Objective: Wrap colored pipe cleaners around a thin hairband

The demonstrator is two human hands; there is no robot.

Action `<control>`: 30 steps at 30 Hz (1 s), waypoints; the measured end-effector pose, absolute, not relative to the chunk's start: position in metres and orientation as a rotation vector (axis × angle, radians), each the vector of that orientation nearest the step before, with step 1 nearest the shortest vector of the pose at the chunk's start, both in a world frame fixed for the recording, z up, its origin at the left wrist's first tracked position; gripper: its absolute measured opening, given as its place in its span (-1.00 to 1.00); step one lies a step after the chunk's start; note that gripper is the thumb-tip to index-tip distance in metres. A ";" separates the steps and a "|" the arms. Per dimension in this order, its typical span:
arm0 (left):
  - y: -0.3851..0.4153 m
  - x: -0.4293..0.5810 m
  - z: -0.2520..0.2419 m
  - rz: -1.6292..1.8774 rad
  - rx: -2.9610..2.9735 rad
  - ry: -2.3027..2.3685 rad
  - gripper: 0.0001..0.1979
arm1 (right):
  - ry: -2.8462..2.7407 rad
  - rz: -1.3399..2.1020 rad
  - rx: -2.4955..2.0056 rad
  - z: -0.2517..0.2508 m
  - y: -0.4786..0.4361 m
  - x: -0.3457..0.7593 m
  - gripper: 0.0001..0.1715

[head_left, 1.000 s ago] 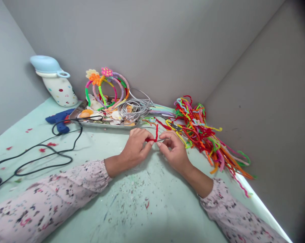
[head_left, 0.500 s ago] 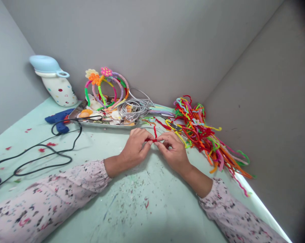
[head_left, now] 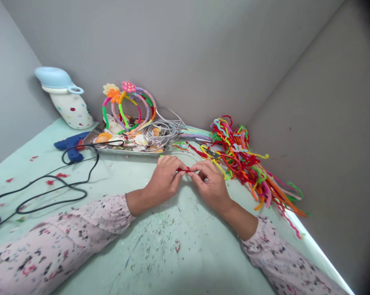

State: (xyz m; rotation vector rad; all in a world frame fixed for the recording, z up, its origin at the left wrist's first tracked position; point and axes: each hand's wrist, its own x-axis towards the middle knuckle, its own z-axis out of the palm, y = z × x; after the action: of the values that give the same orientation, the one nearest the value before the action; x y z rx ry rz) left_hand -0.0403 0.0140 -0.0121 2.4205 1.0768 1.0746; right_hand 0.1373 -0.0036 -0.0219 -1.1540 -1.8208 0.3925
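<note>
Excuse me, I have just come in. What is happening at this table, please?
A person pinches a red fuzzy stem at the fingertips of the left hand and right hand, which nearly meet. Beyond them, flower-topped hoops rest in a metal tray. A blue glue gun lies left of it, and a heap of coloured stems lies on the right.

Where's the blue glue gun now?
In the head view, the blue glue gun lies on the left, in front of the bottle, beside the metal tray.

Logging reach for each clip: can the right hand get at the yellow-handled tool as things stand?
Probably yes: the yellow-handled tool lies just beyond the right hand, largely uncovered, though that hand seems busy pinching the red strip.
</note>
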 end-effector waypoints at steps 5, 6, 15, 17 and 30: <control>0.013 -0.040 -0.013 1.070 2.468 1.069 -0.88 | -1.912 0.387 -1.127 -0.019 -0.005 0.138 -0.93; 0.013 -0.041 -0.013 1.071 2.472 1.069 -0.88 | -1.915 0.386 -1.125 -0.019 -0.005 0.138 -0.94; 0.013 -0.040 -0.011 1.106 2.462 1.065 -0.89 | -1.792 0.599 -1.156 -0.023 -0.005 0.138 -0.85; 0.013 -0.040 -0.011 1.106 2.466 1.055 -0.89 | -1.791 0.626 -1.159 -0.022 -0.005 0.138 -0.84; 0.013 -0.040 -0.011 1.114 2.489 1.011 -0.88 | -1.837 0.645 -1.105 -0.021 -0.003 0.138 -0.86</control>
State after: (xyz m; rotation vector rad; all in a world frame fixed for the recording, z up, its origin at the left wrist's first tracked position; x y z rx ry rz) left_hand -0.0397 0.0133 -0.0115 2.4892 1.0105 1.1139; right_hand 0.1385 -0.0029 -0.0210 -1.1046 -1.8374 0.6445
